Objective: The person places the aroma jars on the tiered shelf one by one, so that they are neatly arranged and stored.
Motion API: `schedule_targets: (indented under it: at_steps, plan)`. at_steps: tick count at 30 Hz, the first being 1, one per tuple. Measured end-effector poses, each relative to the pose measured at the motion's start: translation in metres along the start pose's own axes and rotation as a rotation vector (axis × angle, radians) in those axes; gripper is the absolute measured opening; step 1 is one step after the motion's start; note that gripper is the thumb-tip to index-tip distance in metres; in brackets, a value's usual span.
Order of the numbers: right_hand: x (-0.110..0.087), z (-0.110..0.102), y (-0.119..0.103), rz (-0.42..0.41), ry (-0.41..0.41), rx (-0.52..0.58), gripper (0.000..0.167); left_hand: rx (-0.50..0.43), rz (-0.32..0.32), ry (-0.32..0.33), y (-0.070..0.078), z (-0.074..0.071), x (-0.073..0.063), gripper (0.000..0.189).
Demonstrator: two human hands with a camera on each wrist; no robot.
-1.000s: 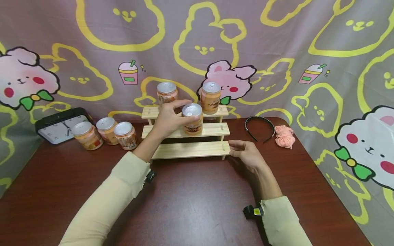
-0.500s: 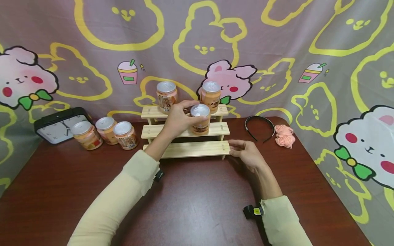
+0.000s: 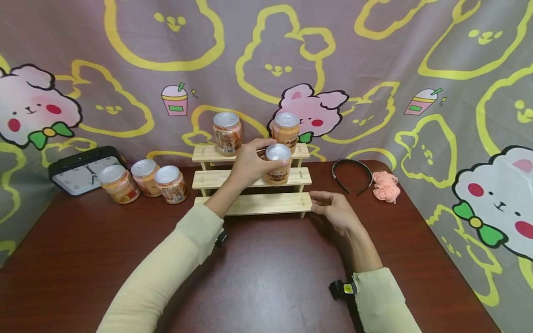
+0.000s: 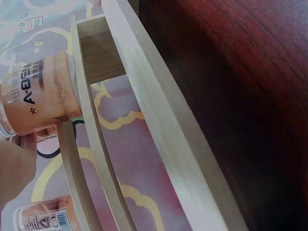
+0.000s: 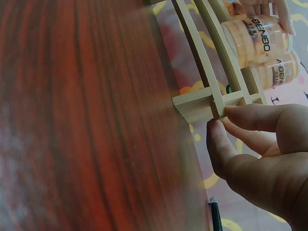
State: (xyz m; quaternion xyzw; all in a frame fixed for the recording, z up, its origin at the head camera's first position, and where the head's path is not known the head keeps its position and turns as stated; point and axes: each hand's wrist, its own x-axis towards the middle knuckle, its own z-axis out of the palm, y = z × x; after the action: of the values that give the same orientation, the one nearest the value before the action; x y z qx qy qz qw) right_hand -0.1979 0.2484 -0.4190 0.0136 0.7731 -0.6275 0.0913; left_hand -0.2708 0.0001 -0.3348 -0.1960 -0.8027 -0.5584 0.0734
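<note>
My left hand (image 3: 249, 163) grips an orange can (image 3: 277, 175) with a silver lid, fingers and thumb around its upper part. The can is upright at the right part of the middle step of a three-tier wooden display rack (image 3: 258, 204); in the left wrist view the can's (image 4: 45, 94) base is at the step. Two similar cans stand on the top step, one at left (image 3: 227, 138) and one at right (image 3: 288, 133). With thumb and fingertips, my right hand (image 3: 338, 213) pinches the right end of the bottom step, as the right wrist view shows.
Left on the brown table (image 3: 266, 277) stand three more cans (image 3: 171, 186), beside a leaning black-framed clock (image 3: 85, 173). Right of the rack lie a black headband (image 3: 353, 162) and a ball of pink yarn (image 3: 385, 187). A patterned curtain (image 3: 137, 37) hangs behind.
My left hand has moved the can to the right along the middle step, to in front of the right top can. The right hand has stayed at the rack's end.
</note>
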Motion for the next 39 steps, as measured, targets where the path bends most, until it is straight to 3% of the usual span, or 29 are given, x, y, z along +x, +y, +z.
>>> schedule_targets:
  at_steps: [21,34,39]
  plan:
    - [0.000,0.000,-0.002,-0.005,-0.007,0.016,0.048,-0.025,0.029,0.016,0.003,0.020,0.005,0.061]
    - [0.002,0.001,-0.004,-0.005,-0.006,0.007,0.048,0.006,0.040,0.027,0.003,0.020,0.005,0.061]
    - [0.002,0.002,-0.002,-0.012,-0.014,0.026,0.048,-0.061,0.060,0.014,-0.001,0.018,0.005,0.058]
